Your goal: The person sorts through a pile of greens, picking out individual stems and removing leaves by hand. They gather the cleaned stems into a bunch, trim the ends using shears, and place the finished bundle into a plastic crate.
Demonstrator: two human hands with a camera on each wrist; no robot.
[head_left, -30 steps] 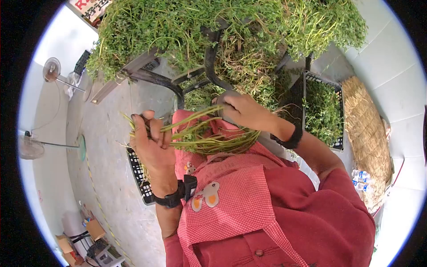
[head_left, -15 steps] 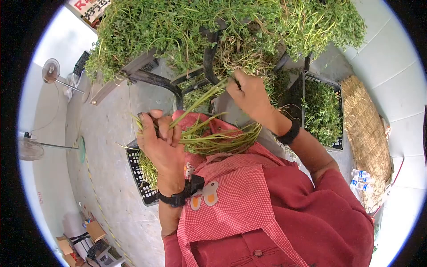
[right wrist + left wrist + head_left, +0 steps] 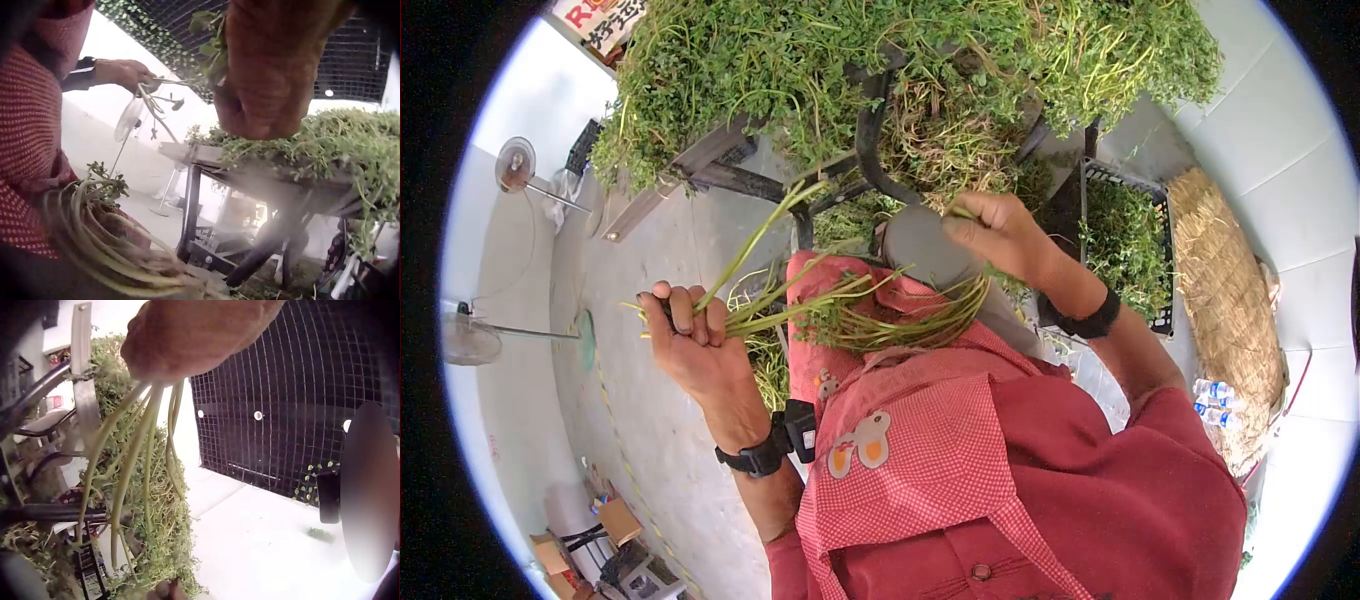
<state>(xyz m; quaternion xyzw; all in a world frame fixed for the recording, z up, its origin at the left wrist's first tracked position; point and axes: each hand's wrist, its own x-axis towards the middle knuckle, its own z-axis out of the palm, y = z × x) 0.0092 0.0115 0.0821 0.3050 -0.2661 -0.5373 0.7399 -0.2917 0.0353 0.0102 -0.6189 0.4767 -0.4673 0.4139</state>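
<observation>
On the left of the head view, my left hand (image 3: 700, 350) grips several long green stems (image 3: 755, 240), their ends fanning out past its curled fingers. In the left wrist view these stems hang down from the fist. My right hand (image 3: 1010, 240), to the right over the lap, pinches a short leafy sprig (image 3: 212, 50), whose leaves stick out beside the fist in the right wrist view. A loose bundle of curved stems (image 3: 920, 325) lies across the red checked apron (image 3: 920, 440), between the two hands.
A table heaped with leafy greens (image 3: 820, 75) stands in front, on dark metal legs (image 3: 870, 140). More greens are piled beneath it. To the right are a black crate of greens (image 3: 1125, 240), a straw mat roll (image 3: 1225, 300) and water bottles (image 3: 1215, 400). Fans (image 3: 515, 165) stand left.
My left hand has moved left. My right hand rose, then came down to the right; the stem that stretched between the hands half a second ago now stands free of the right hand.
</observation>
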